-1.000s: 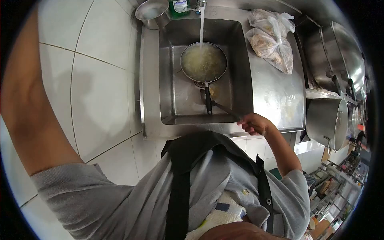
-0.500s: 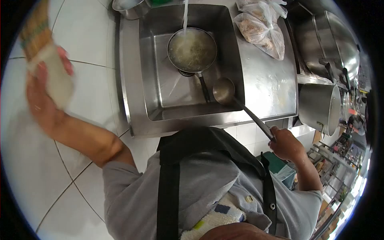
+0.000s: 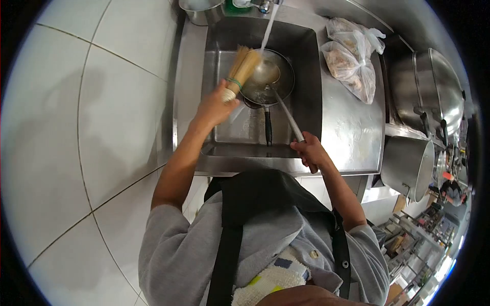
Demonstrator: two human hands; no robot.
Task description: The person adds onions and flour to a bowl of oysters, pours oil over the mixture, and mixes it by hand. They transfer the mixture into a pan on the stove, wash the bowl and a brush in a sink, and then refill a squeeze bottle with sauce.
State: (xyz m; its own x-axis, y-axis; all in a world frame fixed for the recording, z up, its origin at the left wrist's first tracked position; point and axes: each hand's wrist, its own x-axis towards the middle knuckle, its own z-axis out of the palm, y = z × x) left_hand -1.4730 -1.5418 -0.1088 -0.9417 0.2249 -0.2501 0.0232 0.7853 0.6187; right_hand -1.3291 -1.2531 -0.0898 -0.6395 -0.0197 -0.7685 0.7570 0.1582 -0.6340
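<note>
My left hand (image 3: 218, 108) is wrapped round the pale handle of a straw whisk brush (image 3: 243, 65), whose bristles overlap the left rim of a frying pan. My right hand (image 3: 309, 152) grips the shaft of a metal ladle (image 3: 289, 116); its bowl lies over the water in the pan. The frying pan (image 3: 287, 87) sits in a steel sink (image 3: 224, 133), its black handle toward me. A stream of water (image 3: 268, 29) runs down from the tap (image 3: 265, 6) into the pan.
Tied plastic bags of food (image 3: 352, 61) lie on the steel drainboard (image 3: 352, 137) to the right. Large steel pots (image 3: 408, 160) stand beyond it. A metal pot (image 3: 201, 11) stands behind the sink at left, near a green container (image 3: 238, 5). White tiles (image 3: 46, 127) fill the left side.
My left hand has brought the brush from the far left to the pan. My right hand has moved the ladle from the sink's right edge over the pan. The view has shifted slightly.
</note>
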